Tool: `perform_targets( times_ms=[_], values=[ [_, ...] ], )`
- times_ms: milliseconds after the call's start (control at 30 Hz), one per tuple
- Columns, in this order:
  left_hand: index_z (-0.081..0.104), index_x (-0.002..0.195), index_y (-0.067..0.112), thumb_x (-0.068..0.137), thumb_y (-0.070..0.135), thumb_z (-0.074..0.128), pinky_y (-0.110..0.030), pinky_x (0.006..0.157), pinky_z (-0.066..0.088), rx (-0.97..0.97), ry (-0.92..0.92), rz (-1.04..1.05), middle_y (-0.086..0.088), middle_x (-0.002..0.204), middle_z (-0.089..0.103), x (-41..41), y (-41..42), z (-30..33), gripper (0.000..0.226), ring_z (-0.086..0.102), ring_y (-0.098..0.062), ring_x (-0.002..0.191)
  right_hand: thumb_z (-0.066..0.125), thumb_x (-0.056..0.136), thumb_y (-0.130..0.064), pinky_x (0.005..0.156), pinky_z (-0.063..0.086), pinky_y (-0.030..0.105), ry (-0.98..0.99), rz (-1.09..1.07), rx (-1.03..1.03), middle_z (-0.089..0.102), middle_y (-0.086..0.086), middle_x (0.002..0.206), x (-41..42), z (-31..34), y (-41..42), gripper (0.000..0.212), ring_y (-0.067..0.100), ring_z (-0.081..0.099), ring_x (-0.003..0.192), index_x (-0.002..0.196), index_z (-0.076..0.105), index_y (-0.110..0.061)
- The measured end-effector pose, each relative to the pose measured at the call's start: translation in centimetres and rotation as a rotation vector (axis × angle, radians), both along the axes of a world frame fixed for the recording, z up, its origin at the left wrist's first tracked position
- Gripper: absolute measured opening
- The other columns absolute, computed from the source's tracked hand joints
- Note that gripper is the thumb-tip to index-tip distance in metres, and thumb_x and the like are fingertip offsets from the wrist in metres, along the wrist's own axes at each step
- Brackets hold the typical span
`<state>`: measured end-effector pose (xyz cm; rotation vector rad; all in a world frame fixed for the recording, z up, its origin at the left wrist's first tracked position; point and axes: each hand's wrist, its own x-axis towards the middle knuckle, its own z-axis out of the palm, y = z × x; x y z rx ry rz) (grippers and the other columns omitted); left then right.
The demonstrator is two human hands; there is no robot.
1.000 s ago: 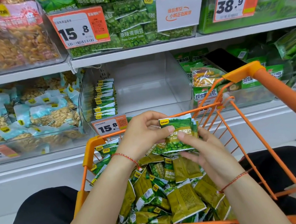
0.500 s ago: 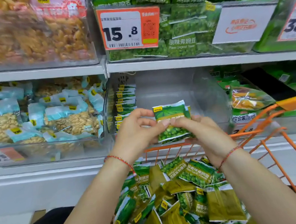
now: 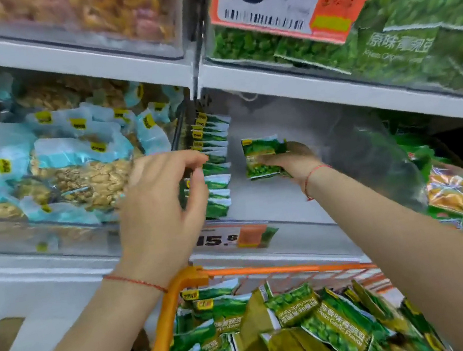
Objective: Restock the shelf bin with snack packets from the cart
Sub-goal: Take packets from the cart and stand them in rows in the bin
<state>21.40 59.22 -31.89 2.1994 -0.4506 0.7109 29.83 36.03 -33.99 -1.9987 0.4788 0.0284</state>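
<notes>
The right hand (image 3: 285, 164) is inside the clear shelf bin (image 3: 302, 194), near the centre of the view; its fingers are curled round a small stack of green snack packets (image 3: 263, 157), held upright off the bin floor. At nine o'clock from that stack a row of green packets (image 3: 214, 159) stands against the bin's left wall; the left hand (image 3: 159, 204) is at the front of that row, fingers loosely curled and slightly spread, and whether the fingertips touch the packets I cannot tell. At six o'clock the orange cart (image 3: 167, 317) holds a loose heap of packets (image 3: 294, 325); a price tag (image 3: 227, 239) sits on the bin's front edge.
</notes>
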Motion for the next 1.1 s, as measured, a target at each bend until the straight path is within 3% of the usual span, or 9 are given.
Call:
perform_targets(
  times_ms=[100, 200, 333, 400, 500, 600, 733, 900, 1100],
  values=[
    [0.064, 0.103, 0.010, 0.091, 0.013, 0.051, -0.012, 0.086, 0.027, 0.017, 0.005, 0.011, 0.009, 0.093, 0.051, 0.7, -0.2, -0.4, 0.018, 0.047, -0.015, 0.094, 0.076, 0.078, -0.013, 0.095, 0.049, 0.040, -0.040, 0.063, 0.003, 0.066, 0.015, 0.115, 3.4, -2.0, 0.0, 0.040, 0.029, 0.062, 0.108, 0.114, 0.062, -0.004],
    [0.064, 0.103, 0.013, 0.092, 0.014, 0.050, -0.010, 0.088, 0.028, -0.046, 0.025, -0.002, 0.010, 0.095, 0.054, 1.0, -0.3, -0.4, 0.018, 0.049, -0.012, 0.096, 0.077, 0.076, -0.009, 0.079, 0.050, 0.022, -0.049, 0.137, -0.054, 0.064, 0.011, 0.116, 5.6, -3.4, 0.6, 0.050, 0.022, 0.061, 0.102, 0.120, 0.056, -0.001],
    [0.064, 0.104, 0.012, 0.093, 0.017, 0.047, -0.028, 0.086, 0.040, -0.016, -0.018, -0.043, 0.004, 0.098, 0.062, 0.8, -0.8, -0.4, 0.020, 0.055, -0.019, 0.097, 0.075, 0.076, -0.002, 0.060, 0.046, 0.013, -0.059, 0.105, -0.104, 0.060, 0.008, 0.111, 6.8, -5.3, 1.0, 0.059, 0.019, 0.058, 0.099, 0.128, 0.048, -0.005],
    [0.063, 0.106, 0.013, 0.093, 0.018, 0.047, -0.031, 0.086, 0.041, -0.038, -0.003, -0.042, 0.005, 0.099, 0.061, 0.9, -1.0, -0.3, 0.021, 0.054, -0.017, 0.099, 0.073, 0.078, -0.003, 0.060, 0.047, 0.007, -0.085, 0.027, -0.049, 0.062, 0.009, 0.115, 7.1, -6.0, 0.7, 0.059, 0.020, 0.059, 0.103, 0.131, 0.048, -0.006],
    [0.062, 0.106, 0.015, 0.092, 0.017, 0.047, -0.018, 0.088, 0.037, -0.130, 0.044, -0.025, 0.009, 0.099, 0.059, 1.1, -1.1, -0.1, 0.020, 0.051, -0.011, 0.100, 0.072, 0.078, -0.004, 0.089, 0.050, 0.025, -0.063, -0.071, 0.065, 0.061, 0.011, 0.121, 7.4, -6.0, 0.6, 0.064, 0.023, 0.059, 0.107, 0.136, 0.043, -0.004],
    [0.062, 0.107, 0.016, 0.092, 0.016, 0.048, -0.011, 0.088, 0.034, -0.152, 0.066, -0.004, 0.012, 0.100, 0.058, 1.5, -1.2, -0.1, 0.020, 0.049, -0.006, 0.100, 0.078, 0.072, -0.003, 0.080, 0.052, 0.029, -0.036, 0.013, 0.022, 0.061, 0.005, 0.113, 7.6, -5.1, 1.4, 0.063, 0.020, 0.058, 0.099, 0.127, 0.047, -0.008],
    [0.062, 0.106, 0.013, 0.091, 0.016, 0.047, -0.013, 0.089, 0.033, -0.089, 0.044, -0.005, 0.006, 0.099, 0.060, 1.6, -1.2, -0.4, 0.022, 0.050, -0.010, 0.099, 0.084, 0.060, -0.005, 0.091, 0.051, 0.042, -0.041, -0.011, 0.032, 0.060, 0.007, 0.116, 8.2, -4.7, 2.2, 0.075, 0.025, 0.060, 0.105, 0.124, 0.044, -0.010],
    [0.062, 0.107, 0.013, 0.092, 0.016, 0.046, -0.014, 0.090, 0.033, -0.068, 0.040, -0.032, 0.009, 0.099, 0.057, 1.5, -0.9, -0.5, 0.022, 0.050, -0.011, 0.100, 0.084, 0.069, -0.013, 0.091, 0.050, 0.038, -0.107, -0.101, 0.055, 0.054, 0.002, 0.109, 7.4, -5.1, 1.7, 0.075, 0.019, 0.055, 0.101, 0.128, 0.038, -0.009],
    [0.064, 0.102, 0.012, 0.092, 0.016, 0.046, -0.014, 0.090, 0.033, -0.043, 0.029, -0.032, 0.005, 0.097, 0.062, 1.7, -0.7, -0.5, 0.020, 0.050, -0.011, 0.099, 0.082, 0.070, -0.011, 0.065, 0.051, 0.028, -0.106, -0.046, 0.167, 0.063, 0.002, 0.105, 6.9, -4.8, 1.5, 0.053, 0.021, 0.060, 0.097, 0.112, 0.051, -0.019]
  ],
)
